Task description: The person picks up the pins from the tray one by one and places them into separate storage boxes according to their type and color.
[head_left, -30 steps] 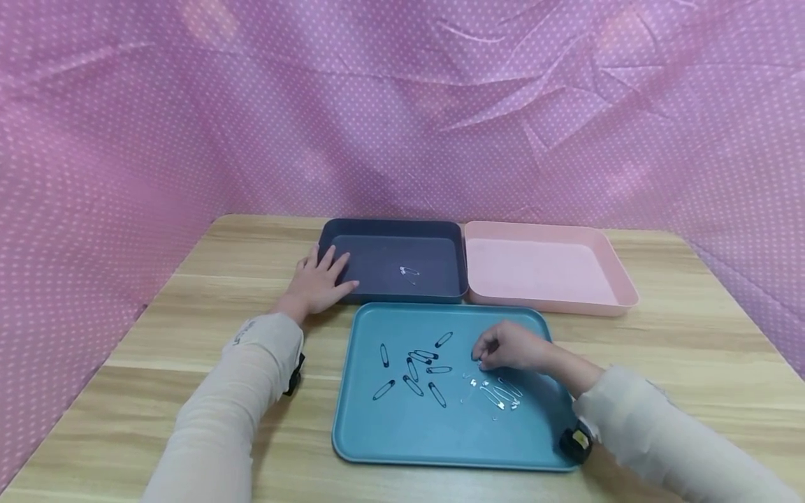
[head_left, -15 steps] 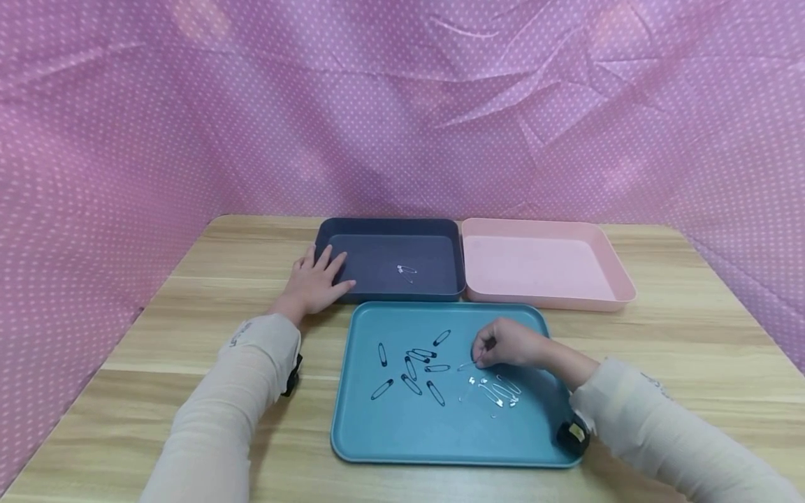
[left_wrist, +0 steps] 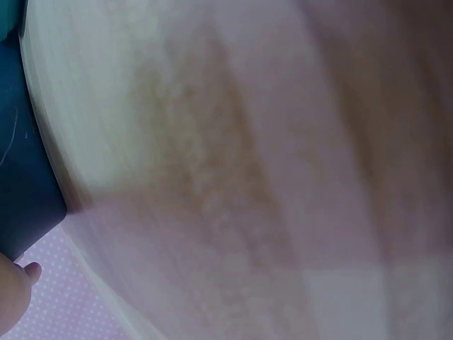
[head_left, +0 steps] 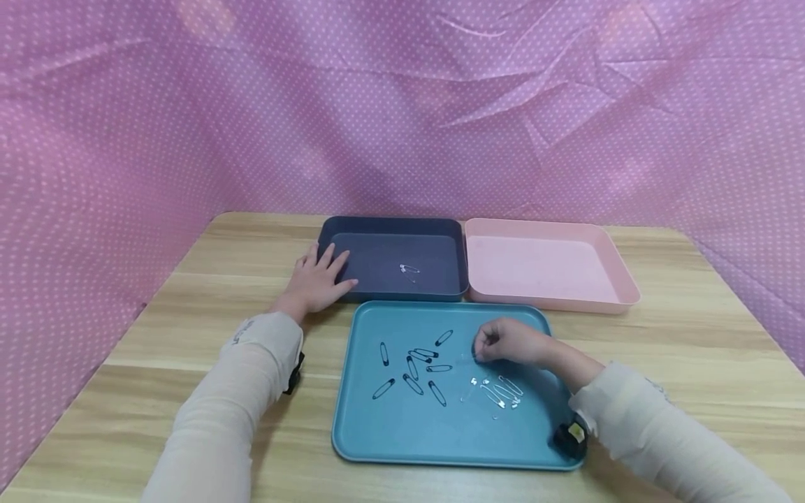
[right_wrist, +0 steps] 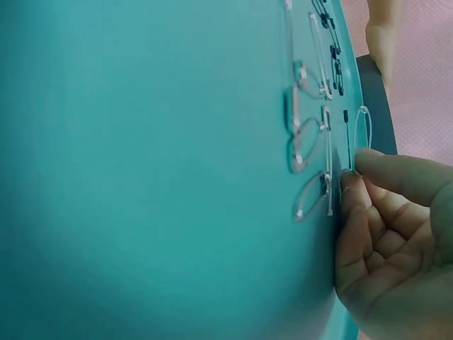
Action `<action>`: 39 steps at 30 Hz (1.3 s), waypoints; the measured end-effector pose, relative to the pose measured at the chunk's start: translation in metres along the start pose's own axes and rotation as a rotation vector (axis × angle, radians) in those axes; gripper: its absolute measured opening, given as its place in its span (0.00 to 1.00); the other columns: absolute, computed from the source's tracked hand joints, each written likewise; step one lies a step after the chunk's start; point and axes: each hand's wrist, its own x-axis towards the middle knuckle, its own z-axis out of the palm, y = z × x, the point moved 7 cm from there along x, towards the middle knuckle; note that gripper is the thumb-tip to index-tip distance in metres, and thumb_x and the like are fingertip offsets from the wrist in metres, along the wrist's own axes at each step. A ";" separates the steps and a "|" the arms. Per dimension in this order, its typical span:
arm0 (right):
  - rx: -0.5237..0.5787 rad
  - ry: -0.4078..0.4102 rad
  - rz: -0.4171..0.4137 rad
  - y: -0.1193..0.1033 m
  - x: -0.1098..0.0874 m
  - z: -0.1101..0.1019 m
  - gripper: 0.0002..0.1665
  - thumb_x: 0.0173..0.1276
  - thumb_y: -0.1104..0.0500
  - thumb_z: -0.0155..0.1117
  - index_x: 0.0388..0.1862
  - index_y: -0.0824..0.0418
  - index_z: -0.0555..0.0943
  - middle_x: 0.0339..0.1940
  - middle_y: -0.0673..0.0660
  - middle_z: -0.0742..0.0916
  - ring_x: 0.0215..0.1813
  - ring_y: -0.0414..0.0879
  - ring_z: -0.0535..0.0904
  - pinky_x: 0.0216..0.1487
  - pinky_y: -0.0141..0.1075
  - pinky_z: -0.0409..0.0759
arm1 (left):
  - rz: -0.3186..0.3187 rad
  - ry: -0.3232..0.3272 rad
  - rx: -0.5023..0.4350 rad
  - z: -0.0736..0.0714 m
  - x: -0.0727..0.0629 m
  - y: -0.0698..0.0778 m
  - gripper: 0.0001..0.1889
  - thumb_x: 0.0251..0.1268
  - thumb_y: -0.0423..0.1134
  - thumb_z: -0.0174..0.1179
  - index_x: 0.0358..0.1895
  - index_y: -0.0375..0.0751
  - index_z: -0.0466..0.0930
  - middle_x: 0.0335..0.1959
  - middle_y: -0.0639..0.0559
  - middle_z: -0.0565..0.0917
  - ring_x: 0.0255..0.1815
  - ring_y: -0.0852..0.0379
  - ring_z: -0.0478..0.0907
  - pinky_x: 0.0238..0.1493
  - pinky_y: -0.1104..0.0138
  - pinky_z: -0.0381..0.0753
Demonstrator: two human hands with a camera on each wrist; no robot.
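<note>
My right hand (head_left: pixel 512 342) hovers low over the right part of the teal tray (head_left: pixel 402 433). In the right wrist view, its thumb and finger pinch a silver safety pin (right_wrist: pixel 363 124) by one end, with the loop sticking out past the fingertips. Just nearer to me lies a cluster of silver safety pins (head_left: pixel 501 393). Several black safety pins (head_left: pixel 411 369) are scattered over the tray's left half. My left hand (head_left: pixel 316 283) rests with spread fingers on the left rim of the dark blue tray (head_left: pixel 377 255), which has a few silver pins (head_left: pixel 409 270) in it.
To the right of the dark blue tray, side by side with it, stands a pink tray (head_left: pixel 616 286). All three trays are on a wooden table (head_left: pixel 207 300). A pink dotted cloth (head_left: pixel 402 119) hangs behind and around the table.
My right fingertips have picked a silver safety pin off the teal tray and now hold it, staying near the same spot. The left hand stays at the dark blue tray's rim.
</note>
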 end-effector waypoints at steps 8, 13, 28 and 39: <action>0.075 0.042 0.010 0.002 0.004 -0.006 0.04 0.59 0.65 0.54 0.29 0.65 0.75 0.25 0.56 0.79 0.30 0.48 0.73 0.34 0.38 0.73 | -0.002 -0.005 -0.004 0.002 0.001 -0.001 0.37 0.60 0.64 0.30 0.68 0.46 0.42 0.67 0.40 0.41 0.64 0.37 0.30 0.58 0.46 0.37; 0.111 0.053 -0.026 -0.002 0.008 -0.007 0.04 0.58 0.67 0.52 0.30 0.67 0.75 0.26 0.56 0.79 0.31 0.48 0.75 0.35 0.38 0.74 | -0.003 0.009 -0.011 0.002 0.002 -0.001 0.36 0.60 0.63 0.32 0.67 0.46 0.43 0.67 0.40 0.42 0.64 0.37 0.30 0.58 0.46 0.37; 0.219 0.233 0.013 -0.015 0.020 -0.023 0.06 0.60 0.62 0.56 0.32 0.65 0.75 0.27 0.59 0.81 0.32 0.50 0.76 0.38 0.39 0.73 | -0.004 0.007 -0.010 -0.001 -0.001 0.000 0.37 0.60 0.64 0.31 0.67 0.45 0.44 0.67 0.39 0.43 0.64 0.37 0.32 0.58 0.46 0.39; 0.337 0.385 0.020 -0.028 0.032 -0.035 0.08 0.59 0.63 0.57 0.35 0.68 0.75 0.31 0.62 0.81 0.36 0.51 0.77 0.40 0.39 0.74 | -0.003 0.003 -0.018 0.000 0.000 0.000 0.37 0.60 0.63 0.32 0.67 0.45 0.43 0.67 0.39 0.42 0.64 0.37 0.30 0.58 0.47 0.38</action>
